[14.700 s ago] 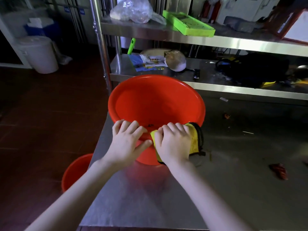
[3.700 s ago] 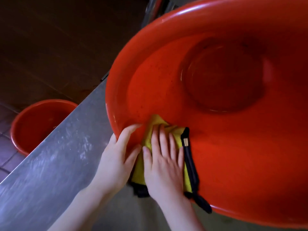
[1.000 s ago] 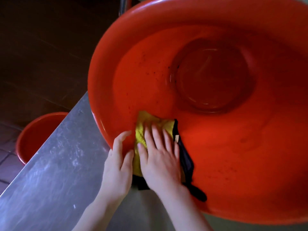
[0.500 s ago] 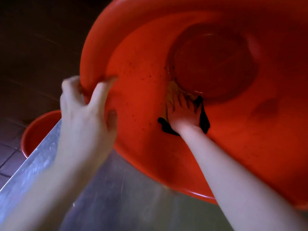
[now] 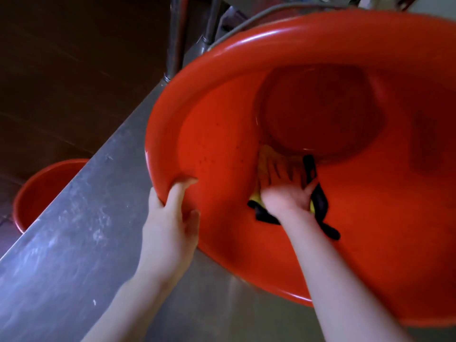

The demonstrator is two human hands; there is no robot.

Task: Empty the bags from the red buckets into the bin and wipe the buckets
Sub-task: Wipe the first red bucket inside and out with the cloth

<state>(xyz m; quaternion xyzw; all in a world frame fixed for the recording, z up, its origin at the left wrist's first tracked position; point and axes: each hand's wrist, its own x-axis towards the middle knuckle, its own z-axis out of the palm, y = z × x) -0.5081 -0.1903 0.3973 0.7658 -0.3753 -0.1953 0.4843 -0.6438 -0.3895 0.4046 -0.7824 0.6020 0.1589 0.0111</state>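
A big red bucket (image 5: 370, 218) sits tipped on the steel table (image 5: 74, 243), its mouth facing the camera. Inside (besides dark specks on the wall) is only a yellow cloth (image 5: 265, 156) with black trim, pressed flat near the base by the open right hand (image 5: 286, 191). The left hand (image 5: 170, 218) grips the rim. A second bucket (image 5: 42, 188) stands on the floor, its contents hidden.

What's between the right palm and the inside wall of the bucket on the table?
In the head view, a yellow cloth with black trim lies between the right hand and the inner wall of the red bucket; the palm presses it flat there.
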